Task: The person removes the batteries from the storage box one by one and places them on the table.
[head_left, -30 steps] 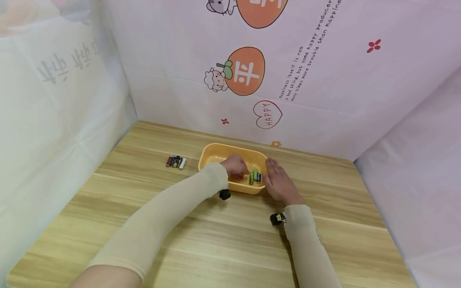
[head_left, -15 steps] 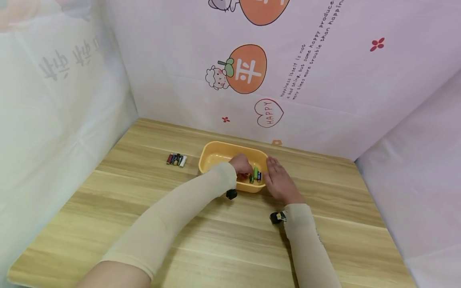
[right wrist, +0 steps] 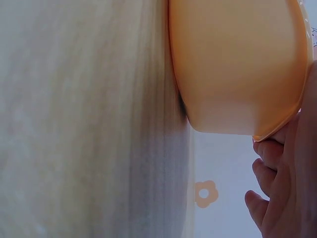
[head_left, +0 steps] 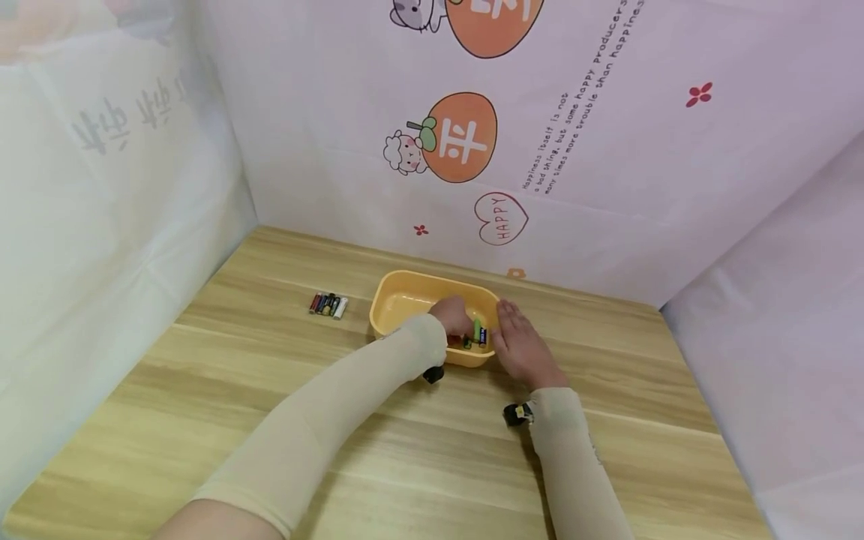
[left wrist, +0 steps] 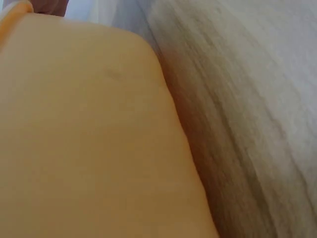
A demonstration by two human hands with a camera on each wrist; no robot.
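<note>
A yellow plastic box (head_left: 398,309) stands near the back of the table. My left hand (head_left: 451,315) reaches down inside it with bent fingers, right at a green battery (head_left: 467,344). Only that battery's lower end shows below the hand. The fingertips are hidden, so a grip on it cannot be made out. Beside it in the box lie a light green battery (head_left: 477,331) and a dark blue one (head_left: 482,337). My right hand (head_left: 523,345) rests with extended fingers against the box's right end; its fingers (right wrist: 267,153) show at the rim in the right wrist view.
Several batteries (head_left: 328,304) lie side by side in a row on the wooden table (head_left: 405,465), left of the box. A printed cloth (head_left: 594,225) hangs behind the table, with more cloth on both sides. The left wrist view is mostly filled by the box's outer wall (left wrist: 94,129).
My left hand has moved right inside the box and now covers most of the green battery that showed before. The right hand stays against the box's end.
</note>
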